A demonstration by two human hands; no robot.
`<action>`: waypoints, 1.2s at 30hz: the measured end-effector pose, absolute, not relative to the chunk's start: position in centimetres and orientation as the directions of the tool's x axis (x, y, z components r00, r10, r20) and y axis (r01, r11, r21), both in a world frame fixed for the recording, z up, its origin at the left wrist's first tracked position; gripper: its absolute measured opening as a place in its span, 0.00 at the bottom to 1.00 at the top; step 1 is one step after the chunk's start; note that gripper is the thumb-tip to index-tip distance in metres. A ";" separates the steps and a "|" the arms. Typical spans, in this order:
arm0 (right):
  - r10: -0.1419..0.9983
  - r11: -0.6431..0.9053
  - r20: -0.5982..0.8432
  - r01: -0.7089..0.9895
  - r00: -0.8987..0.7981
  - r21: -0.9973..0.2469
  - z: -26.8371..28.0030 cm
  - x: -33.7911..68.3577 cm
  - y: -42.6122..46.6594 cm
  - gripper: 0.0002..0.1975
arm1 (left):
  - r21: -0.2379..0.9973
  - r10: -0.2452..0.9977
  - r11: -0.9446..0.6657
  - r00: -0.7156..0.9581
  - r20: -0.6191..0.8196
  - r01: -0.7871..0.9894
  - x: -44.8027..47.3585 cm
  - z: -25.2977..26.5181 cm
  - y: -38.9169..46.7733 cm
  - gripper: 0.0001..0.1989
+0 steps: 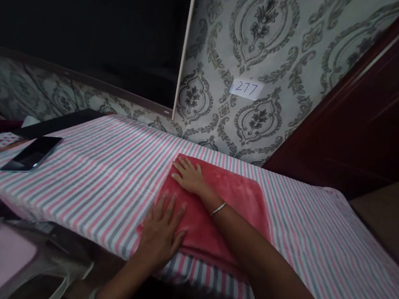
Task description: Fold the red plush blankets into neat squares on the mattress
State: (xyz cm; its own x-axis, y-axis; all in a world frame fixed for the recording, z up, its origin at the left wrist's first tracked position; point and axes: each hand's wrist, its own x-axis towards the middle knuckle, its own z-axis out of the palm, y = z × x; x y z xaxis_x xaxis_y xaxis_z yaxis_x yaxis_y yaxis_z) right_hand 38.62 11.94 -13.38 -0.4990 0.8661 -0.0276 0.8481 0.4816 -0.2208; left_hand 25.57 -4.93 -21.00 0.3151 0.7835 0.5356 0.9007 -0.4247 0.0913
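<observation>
A folded red plush cloth point(237, 199) lies flat on a table covered with a striped tablecloth point(107, 171). My left hand point(160, 233) rests palm down on the cloth's near left corner, fingers spread. Farther back, my right hand point(189, 175) lies flat near the far left corner, its fingers apart, with the forearm stretching across the cloth. Part of the cloth's right and near side is hidden under that forearm. Neither hand grips anything.
A black phone point(33, 153) lies at the table's left end. A large dark television point(84, 19) hangs behind, beside a paper marked 277 point(246, 89) on patterned wallpaper. Dark red furniture point(360, 113) stands at right. Below left is a pink item in clear plastic point(1, 260).
</observation>
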 end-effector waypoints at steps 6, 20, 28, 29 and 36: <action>0.865 0.498 0.051 0.839 -0.500 -0.218 -14.7 38.7 11.5 0.31 | 0.062 0.747 -0.431 0.318 0.583 0.900 25.3 -21.4 -4.4 0.26; 0.752 0.604 0.035 0.667 -0.658 -0.437 -14.0 39.3 8.5 0.30 | 0.109 0.740 -0.440 0.291 0.607 0.891 24.9 -20.9 -4.3 0.25; 0.823 0.543 0.145 0.685 -0.549 -0.486 -11.6 44.6 6.5 0.29 | 0.233 0.738 -0.498 0.267 0.620 0.835 22.6 -16.3 -2.1 0.24; 0.818 0.550 0.117 0.705 -0.563 -0.448 -11.6 45.1 6.2 0.29 | 0.253 0.745 -0.516 0.284 0.603 0.818 22.7 -14.8 -0.8 0.25; 0.742 0.662 0.107 0.697 -0.662 -0.276 -13.5 44.9 3.9 0.33 | 0.228 0.834 -0.545 0.493 0.248 0.807 26.4 -11.8 10.5 0.30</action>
State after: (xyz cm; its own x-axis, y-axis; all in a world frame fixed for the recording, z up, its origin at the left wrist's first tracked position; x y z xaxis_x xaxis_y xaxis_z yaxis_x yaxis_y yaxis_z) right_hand 44.93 3.93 -13.52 -0.6623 0.7417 0.1066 0.6968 0.6619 -0.2764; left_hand 26.40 10.47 -11.77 0.4929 0.8339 0.2485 0.8069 -0.5449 0.2281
